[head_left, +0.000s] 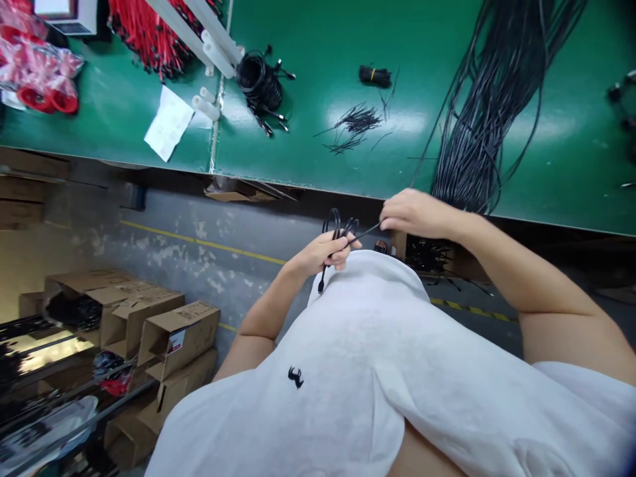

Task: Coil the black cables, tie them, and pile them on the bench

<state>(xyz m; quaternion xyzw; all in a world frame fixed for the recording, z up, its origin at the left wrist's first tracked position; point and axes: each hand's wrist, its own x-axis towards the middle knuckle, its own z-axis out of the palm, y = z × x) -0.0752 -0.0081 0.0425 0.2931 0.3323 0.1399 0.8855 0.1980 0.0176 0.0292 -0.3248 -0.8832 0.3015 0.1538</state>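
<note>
i read this as coiling: the left hand (328,253) grasps the looped cable (365,233), the right hand (408,212) pinches it farther along; another turn would need light, steady tension.

A green-topped workbench (308,40) spanned the upper part of the frame, a pale seam (215,142) dividing its surface left of centre and light glaring on it in patches. The grey floor (268,228) showed whitish worn areas, a yellow line (209,243) left of centre and striped marking (477,310) at right. Open cardboard boxes (186,338) stood at lower left.
</note>
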